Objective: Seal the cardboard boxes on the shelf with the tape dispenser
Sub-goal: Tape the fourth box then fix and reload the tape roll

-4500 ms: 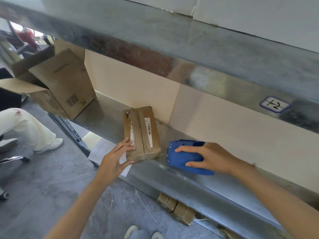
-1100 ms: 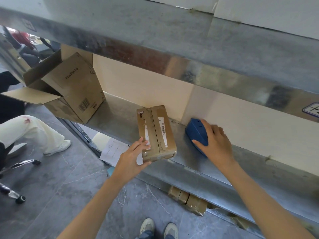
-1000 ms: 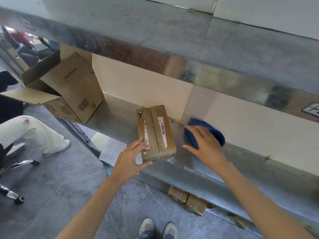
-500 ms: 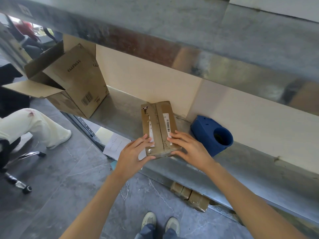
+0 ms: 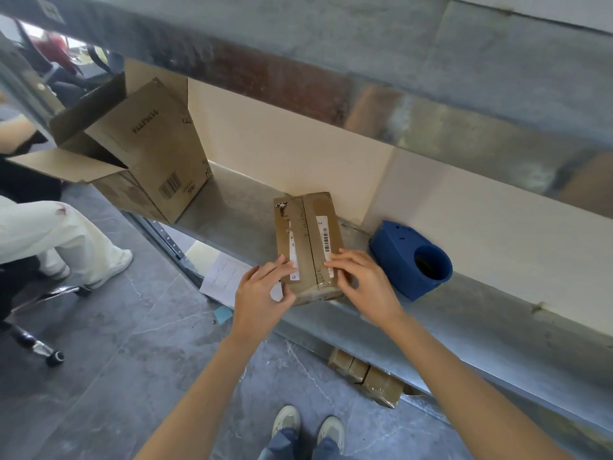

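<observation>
Small cardboard box [image 5: 308,234] at the shelf [image 5: 232,207] edge
My left hand [image 5: 262,293] gripped its corner, right hand [image 5: 361,280] pressed flat on top; one hard pull could drop it.

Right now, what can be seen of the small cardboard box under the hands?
The small cardboard box is brown, oblong and closed, lying flat on the metal shelf, long side running away from the person. A lengthwise seam on top looks glossy, as if taped, with white label strips either side, one barcoded. The left hand holds its near left corner, thumb on the near end; the right hand rests its fingers on top. The blue tape dispenser stands apart to its right.
</observation>
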### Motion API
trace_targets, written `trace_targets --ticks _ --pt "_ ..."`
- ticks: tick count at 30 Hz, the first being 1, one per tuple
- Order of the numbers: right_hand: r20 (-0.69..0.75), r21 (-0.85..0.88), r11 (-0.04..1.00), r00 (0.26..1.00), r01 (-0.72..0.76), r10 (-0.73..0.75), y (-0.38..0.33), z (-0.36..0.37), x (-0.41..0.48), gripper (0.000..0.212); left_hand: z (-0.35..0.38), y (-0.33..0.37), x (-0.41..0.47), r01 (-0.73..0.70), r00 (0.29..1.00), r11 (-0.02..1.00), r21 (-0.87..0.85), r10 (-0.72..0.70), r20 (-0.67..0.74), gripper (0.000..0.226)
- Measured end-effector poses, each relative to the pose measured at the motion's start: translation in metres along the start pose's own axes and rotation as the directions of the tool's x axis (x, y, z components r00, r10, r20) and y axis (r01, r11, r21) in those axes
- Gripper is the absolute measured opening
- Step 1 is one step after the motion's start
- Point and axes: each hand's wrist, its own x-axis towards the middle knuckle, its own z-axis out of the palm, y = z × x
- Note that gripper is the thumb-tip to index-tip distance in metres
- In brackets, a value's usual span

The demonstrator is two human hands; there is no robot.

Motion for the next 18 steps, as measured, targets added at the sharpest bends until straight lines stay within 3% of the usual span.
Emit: trace_targets --ticks 4,8,13,18 --pt "-0.004 0.006 1.0 1.0 -0.01 0.01 -0.004 0.001 0.0 0.025 0.003 0.008 0.001 0.066 0.998 0.997 0.03 -0.066 -0.007 0.027" --pt "0.028 -0.001 0.999 0.998 -0.055 0.055 -0.005 0.006 -0.006 0.038 0.01 0.017 -0.002 0.104 0.994 0.992 0.074 -0.102 -0.03 0.028" --pt "0.123 0.062 0.997 0.992 -0.037 0.029 0.003 -0.01 -0.002 0.028 -0.008 -0.006 0.004 0.017 0.994 1.0 0.002 -0.017 0.111 0.025" --pt "0.265 0.037 0.997 0.963 -0.061 0.049 0.004 -0.022 -0.002 0.04 -0.013 -0.008 0.005 0.001 0.987 1.0 -0.022 0.003 0.161 0.028"
